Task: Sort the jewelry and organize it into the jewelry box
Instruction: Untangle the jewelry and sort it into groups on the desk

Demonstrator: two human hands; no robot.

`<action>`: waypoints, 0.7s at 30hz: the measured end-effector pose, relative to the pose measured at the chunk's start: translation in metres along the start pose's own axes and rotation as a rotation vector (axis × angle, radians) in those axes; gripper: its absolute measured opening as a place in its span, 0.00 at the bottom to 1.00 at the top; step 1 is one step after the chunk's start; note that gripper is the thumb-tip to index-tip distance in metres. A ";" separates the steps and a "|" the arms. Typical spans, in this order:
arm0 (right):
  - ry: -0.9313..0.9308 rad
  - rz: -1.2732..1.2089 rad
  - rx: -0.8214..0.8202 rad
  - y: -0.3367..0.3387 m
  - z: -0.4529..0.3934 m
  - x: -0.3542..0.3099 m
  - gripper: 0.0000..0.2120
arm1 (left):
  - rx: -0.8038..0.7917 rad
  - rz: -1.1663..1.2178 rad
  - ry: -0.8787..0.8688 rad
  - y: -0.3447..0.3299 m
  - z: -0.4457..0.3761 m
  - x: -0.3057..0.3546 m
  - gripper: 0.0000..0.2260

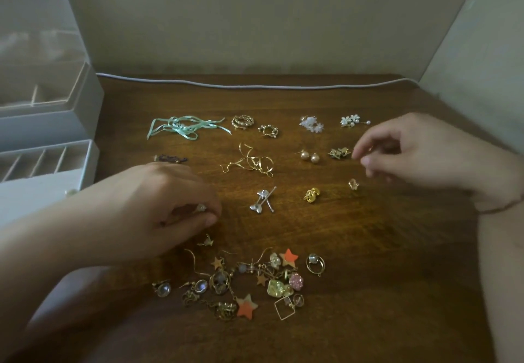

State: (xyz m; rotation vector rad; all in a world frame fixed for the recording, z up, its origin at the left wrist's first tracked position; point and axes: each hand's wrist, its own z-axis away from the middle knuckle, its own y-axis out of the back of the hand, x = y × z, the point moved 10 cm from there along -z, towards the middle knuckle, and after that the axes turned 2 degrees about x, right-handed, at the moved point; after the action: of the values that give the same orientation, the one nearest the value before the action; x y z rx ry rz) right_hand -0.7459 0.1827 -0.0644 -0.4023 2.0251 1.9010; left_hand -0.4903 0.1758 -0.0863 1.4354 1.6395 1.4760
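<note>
Left hand [158, 206] pinches a small stud [202, 207]; right hand [408, 151] curled, contents unclear. Risk: sleeve drags the pile [249, 283] at 6 o'clock, mixing sorted pairs.

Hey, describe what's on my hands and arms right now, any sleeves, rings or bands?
Both forearms are bare, with no sleeves in view. The right wrist carries a thin dark reddish string bracelet. The left hand and right hand show no gloves; the picture is too blurred to rule out a ring. No watch shows on either wrist.
</note>
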 end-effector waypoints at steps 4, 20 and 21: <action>0.103 0.051 0.164 0.020 0.008 -0.020 0.06 | -0.022 -0.021 0.020 0.000 -0.001 0.000 0.07; 0.617 0.157 -0.368 -0.087 0.055 -0.131 0.09 | -0.034 0.004 0.091 -0.003 0.001 -0.003 0.12; 0.606 0.148 -0.378 -0.089 0.054 -0.130 0.07 | -0.045 -0.022 0.054 -0.003 0.000 0.000 0.10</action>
State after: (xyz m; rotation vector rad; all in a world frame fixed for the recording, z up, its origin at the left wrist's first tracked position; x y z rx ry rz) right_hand -0.5880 0.2274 -0.0920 -1.0605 2.0609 2.4896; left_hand -0.4911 0.1758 -0.0888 1.3602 1.6383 1.5425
